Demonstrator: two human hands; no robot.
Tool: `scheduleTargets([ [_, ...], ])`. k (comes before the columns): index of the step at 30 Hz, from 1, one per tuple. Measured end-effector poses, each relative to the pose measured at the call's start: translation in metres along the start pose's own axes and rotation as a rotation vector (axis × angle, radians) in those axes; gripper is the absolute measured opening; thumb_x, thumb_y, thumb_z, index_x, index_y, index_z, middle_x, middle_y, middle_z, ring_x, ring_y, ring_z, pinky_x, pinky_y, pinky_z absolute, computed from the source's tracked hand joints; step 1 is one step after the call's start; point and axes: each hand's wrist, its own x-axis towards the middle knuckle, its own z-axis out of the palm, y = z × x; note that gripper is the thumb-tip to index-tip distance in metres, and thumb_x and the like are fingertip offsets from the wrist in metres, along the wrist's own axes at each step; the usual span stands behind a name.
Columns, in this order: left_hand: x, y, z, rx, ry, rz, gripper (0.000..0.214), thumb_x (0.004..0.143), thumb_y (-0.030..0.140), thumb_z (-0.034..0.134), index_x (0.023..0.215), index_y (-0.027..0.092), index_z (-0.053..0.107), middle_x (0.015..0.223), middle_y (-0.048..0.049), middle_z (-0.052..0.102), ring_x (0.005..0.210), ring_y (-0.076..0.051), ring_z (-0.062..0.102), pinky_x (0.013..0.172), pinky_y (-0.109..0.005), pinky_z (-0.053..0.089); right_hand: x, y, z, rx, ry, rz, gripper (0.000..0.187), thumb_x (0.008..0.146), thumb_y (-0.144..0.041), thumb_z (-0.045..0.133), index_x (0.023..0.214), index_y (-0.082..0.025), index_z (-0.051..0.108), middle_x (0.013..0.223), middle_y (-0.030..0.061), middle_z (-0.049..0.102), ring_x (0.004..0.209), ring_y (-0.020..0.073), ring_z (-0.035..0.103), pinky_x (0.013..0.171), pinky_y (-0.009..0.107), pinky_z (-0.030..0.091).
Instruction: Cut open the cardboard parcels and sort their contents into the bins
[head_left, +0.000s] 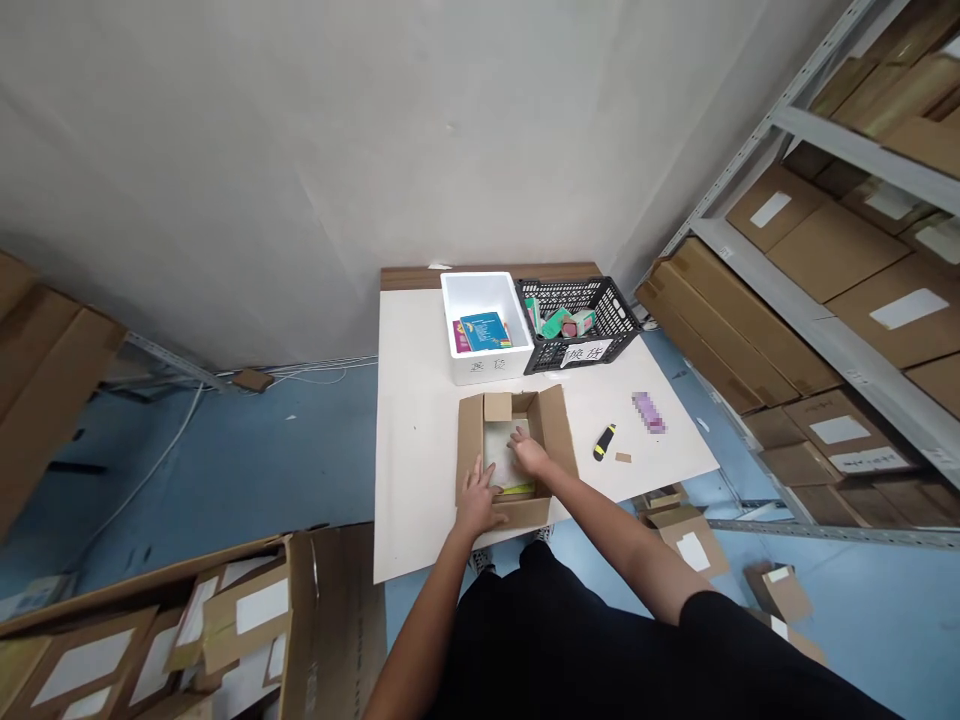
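An open cardboard box stands on the white table with its flaps folded out. Inside it lies a flat pale grey item, and a yellow-green edge shows near the box's front end. My left hand rests at the front left of the box with its fingers spread over the side flap and the rim. Reaching in from the right, my right hand has its fingertips on or just over the pale item, fingers slightly apart. Whether those fingertips press on it is too small to tell.
Behind the box are a white bin with booklets and a black crate with green packets. A black-and-yellow box cutter, a cardboard scrap and a blurred purple item lie to the right. Carton-filled shelves stand beyond.
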Motion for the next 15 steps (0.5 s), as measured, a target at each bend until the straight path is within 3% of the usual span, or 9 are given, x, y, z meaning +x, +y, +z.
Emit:
scheduleTargets([
  [3, -0.01, 0.005, 0.019, 0.005, 0.158, -0.009, 0.024, 0.08, 0.038, 0.084, 0.1, 0.025, 0.08, 0.166, -0.0064, 0.045, 0.164, -0.04, 0.006, 0.129, -0.064, 0.02, 0.021, -0.004, 0.017, 0.041, -0.141, 0.148, 0.1, 0.073, -0.029, 0.089, 0.161, -0.019, 0.042, 0.172, 0.0206, 0.026, 0.16, 0.041, 0.019, 0.126, 0.047, 0.029],
  [5, -0.014, 0.006, 0.025, -0.008, 0.204, -0.008, 0.015, 0.086, 0.034, 0.079, 0.097, 0.024, 0.079, 0.163, -0.0068, 0.049, 0.163, -0.04, 0.008, 0.128, -0.064, 0.024, 0.036, 0.001, 0.024, 0.057, -0.181, 0.247, 0.12, 0.07, -0.035, 0.092, 0.169, -0.024, 0.024, 0.177, 0.019, 0.007, 0.162, 0.041, 0.009, 0.126, 0.048, 0.027],
  [8, -0.015, 0.006, 0.027, -0.007, 0.203, -0.015, 0.012, 0.089, 0.034, 0.076, 0.096, 0.024, 0.077, 0.161, -0.0078, 0.051, 0.163, -0.04, 0.008, 0.128, -0.064, 0.026, 0.062, 0.014, 0.028, 0.082, -0.202, 0.318, 0.13, 0.068, -0.04, 0.094, 0.17, -0.024, 0.015, 0.177, 0.0177, -0.007, 0.163, 0.0394, -0.003, 0.128, 0.047, 0.023],
  [15, -0.011, 0.008, 0.031, 0.039, 0.191, -0.048, 0.012, 0.093, 0.034, 0.073, 0.093, 0.023, 0.077, 0.162, -0.0072, 0.049, 0.163, -0.041, 0.008, 0.126, -0.065, 0.03, 0.103, 0.024, 0.035, 0.048, -0.334, 0.323, 0.133, 0.063, -0.047, 0.094, 0.169, -0.018, 0.02, 0.176, 0.0214, -0.005, 0.162, 0.0429, -0.006, 0.128, 0.058, 0.011],
])
